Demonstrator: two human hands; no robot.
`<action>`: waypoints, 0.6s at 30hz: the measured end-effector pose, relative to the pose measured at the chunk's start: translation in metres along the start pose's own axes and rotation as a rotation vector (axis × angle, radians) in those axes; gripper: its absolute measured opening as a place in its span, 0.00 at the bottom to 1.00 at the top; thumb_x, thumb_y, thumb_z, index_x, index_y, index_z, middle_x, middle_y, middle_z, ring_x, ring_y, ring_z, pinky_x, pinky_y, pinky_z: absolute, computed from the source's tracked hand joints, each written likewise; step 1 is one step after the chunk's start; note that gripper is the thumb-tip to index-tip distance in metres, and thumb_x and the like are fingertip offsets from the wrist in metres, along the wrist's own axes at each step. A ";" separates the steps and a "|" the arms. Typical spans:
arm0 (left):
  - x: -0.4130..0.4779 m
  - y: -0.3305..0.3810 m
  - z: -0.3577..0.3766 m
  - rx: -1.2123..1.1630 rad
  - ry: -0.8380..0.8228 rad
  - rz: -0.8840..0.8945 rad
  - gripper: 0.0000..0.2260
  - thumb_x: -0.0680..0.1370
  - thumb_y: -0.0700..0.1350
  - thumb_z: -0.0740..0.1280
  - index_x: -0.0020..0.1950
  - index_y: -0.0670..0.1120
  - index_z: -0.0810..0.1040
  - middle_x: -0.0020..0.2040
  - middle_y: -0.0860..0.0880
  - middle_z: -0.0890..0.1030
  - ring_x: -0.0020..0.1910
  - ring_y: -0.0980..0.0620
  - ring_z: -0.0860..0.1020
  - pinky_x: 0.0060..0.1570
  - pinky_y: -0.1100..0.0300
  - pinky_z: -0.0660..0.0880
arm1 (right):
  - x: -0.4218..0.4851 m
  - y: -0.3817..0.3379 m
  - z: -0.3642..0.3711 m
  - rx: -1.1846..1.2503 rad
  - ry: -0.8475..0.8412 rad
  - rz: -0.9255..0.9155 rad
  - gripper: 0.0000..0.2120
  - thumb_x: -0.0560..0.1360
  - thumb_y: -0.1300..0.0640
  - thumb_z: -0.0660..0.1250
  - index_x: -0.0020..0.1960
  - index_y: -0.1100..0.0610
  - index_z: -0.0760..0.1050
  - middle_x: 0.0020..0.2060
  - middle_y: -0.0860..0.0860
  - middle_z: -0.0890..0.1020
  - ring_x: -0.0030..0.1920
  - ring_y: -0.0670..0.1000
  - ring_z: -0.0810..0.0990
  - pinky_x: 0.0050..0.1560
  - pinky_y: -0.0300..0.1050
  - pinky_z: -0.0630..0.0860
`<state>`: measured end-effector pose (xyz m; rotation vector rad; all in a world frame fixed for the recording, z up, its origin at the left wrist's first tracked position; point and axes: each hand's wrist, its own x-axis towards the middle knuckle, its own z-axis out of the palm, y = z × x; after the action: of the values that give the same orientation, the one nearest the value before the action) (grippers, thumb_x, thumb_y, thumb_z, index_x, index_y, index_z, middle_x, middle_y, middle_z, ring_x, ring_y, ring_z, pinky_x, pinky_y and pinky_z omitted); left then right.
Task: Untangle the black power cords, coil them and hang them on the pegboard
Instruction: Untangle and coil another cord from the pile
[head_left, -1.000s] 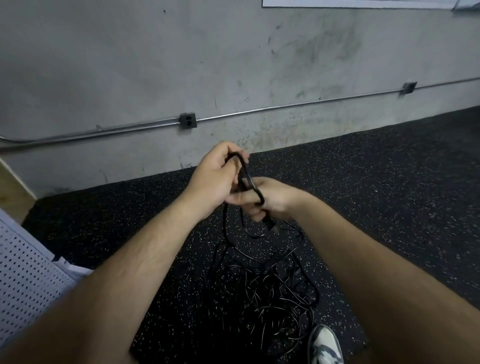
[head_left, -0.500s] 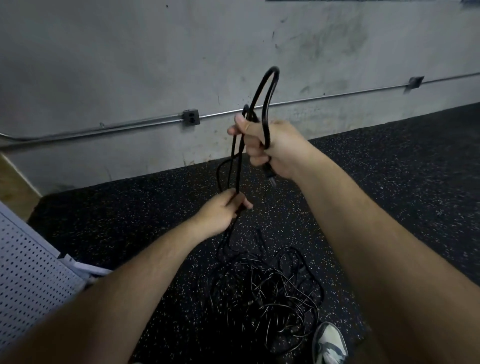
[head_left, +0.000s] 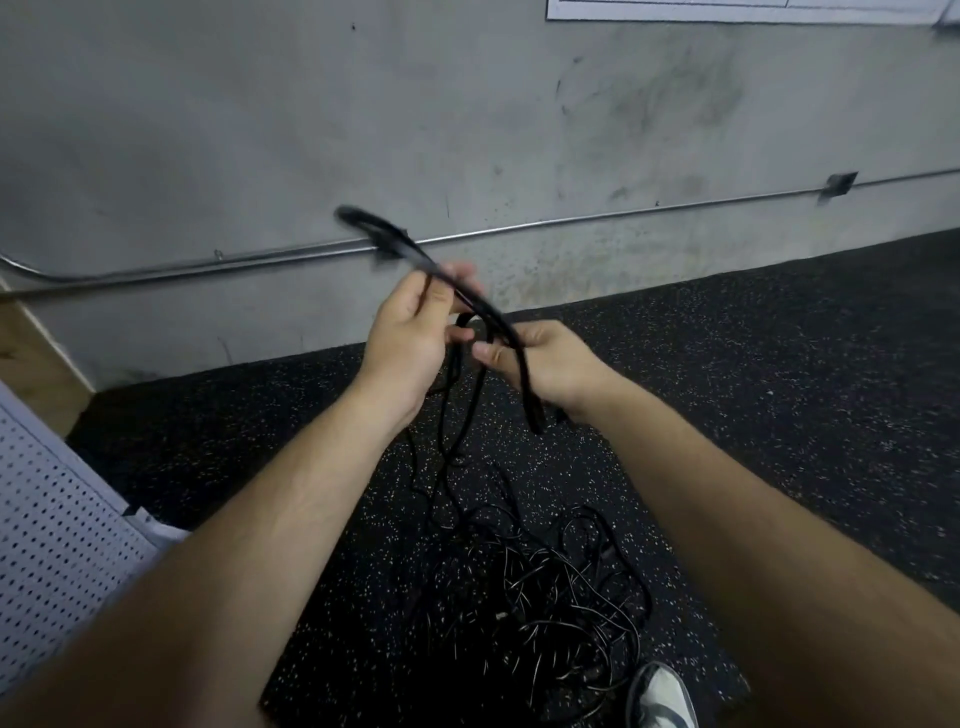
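Observation:
A tangled heap of black power cords (head_left: 545, 618) lies on the speckled black floor in front of me. Both hands hold one black cord (head_left: 467, 296) lifted from it at chest height. My right hand (head_left: 545, 364) grips the doubled cord, whose loop sticks up and left, blurred, while its end hangs below the fist. My left hand (head_left: 410, 338) pinches the same cord just left of the right hand. Strands run from the hands down to the heap. A white pegboard (head_left: 52, 561) leans at the lower left.
A grey concrete wall (head_left: 467, 130) with a metal conduit (head_left: 623, 218) and a junction box (head_left: 837, 184) runs close ahead. My shoe (head_left: 662, 696) stands at the heap's right edge. A wooden surface (head_left: 31, 364) shows at the far left.
My right hand has come down from head height to chest height, and the loop now tilts left. My left hand has risen to meet it and pinches the cord beside it.

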<state>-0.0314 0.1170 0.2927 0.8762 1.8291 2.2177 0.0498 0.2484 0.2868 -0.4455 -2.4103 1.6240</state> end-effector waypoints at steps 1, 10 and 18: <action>-0.001 -0.004 -0.003 0.045 0.010 0.001 0.07 0.85 0.49 0.62 0.58 0.50 0.76 0.48 0.54 0.81 0.45 0.63 0.81 0.47 0.60 0.79 | 0.001 -0.004 -0.002 0.081 0.034 -0.003 0.08 0.78 0.52 0.73 0.41 0.52 0.82 0.21 0.43 0.72 0.22 0.43 0.68 0.30 0.40 0.65; -0.030 -0.049 -0.009 0.563 -0.406 -0.282 0.10 0.86 0.46 0.60 0.49 0.51 0.78 0.40 0.53 0.82 0.40 0.57 0.80 0.48 0.62 0.74 | 0.014 -0.031 -0.018 0.562 0.146 -0.032 0.14 0.79 0.49 0.71 0.54 0.59 0.84 0.25 0.43 0.66 0.26 0.44 0.65 0.29 0.39 0.62; 0.008 0.014 0.003 -0.021 -0.174 -0.084 0.10 0.87 0.42 0.58 0.48 0.43 0.75 0.31 0.54 0.69 0.27 0.59 0.65 0.28 0.68 0.62 | 0.001 0.032 0.007 0.226 -0.404 0.174 0.28 0.73 0.50 0.76 0.64 0.68 0.76 0.26 0.46 0.68 0.27 0.48 0.66 0.34 0.42 0.62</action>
<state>-0.0330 0.1197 0.3091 0.9374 1.7282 2.0379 0.0506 0.2541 0.2547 -0.3196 -2.4670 2.2195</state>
